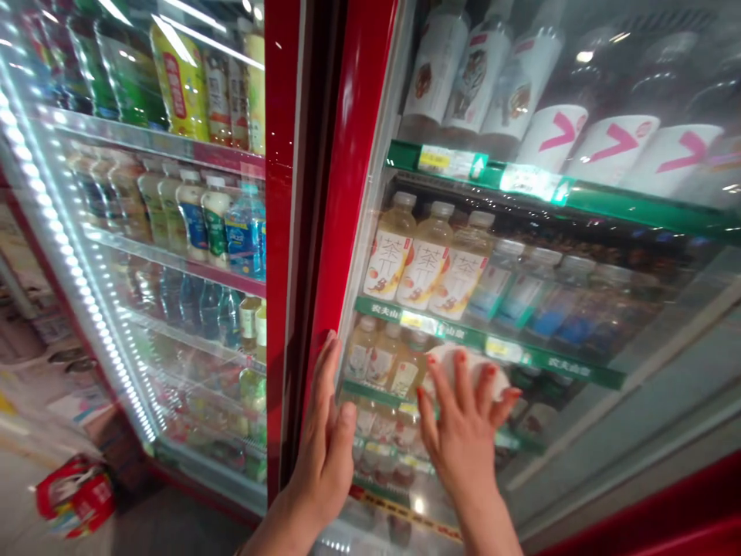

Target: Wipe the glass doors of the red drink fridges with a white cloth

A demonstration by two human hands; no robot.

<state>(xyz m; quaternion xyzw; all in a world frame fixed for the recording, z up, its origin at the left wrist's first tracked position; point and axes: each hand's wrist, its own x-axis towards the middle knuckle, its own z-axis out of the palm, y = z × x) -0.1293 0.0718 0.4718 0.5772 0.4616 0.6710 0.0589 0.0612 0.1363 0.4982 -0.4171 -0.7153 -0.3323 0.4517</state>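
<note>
At the edge of the red frame (362,116), left hand (321,455) rests unclenched, probably bracing; right hand (465,436) splayed, apparently pressing white pad (475,357) flat to glass (654,324).

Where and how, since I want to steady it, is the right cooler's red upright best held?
Probably where the left hand lies along the red upright, from the front, wrapping toward its left edge: the upright is long, straight and narrow.

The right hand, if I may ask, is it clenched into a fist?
No, the right hand is open, its fingers spread across a white object.
</note>
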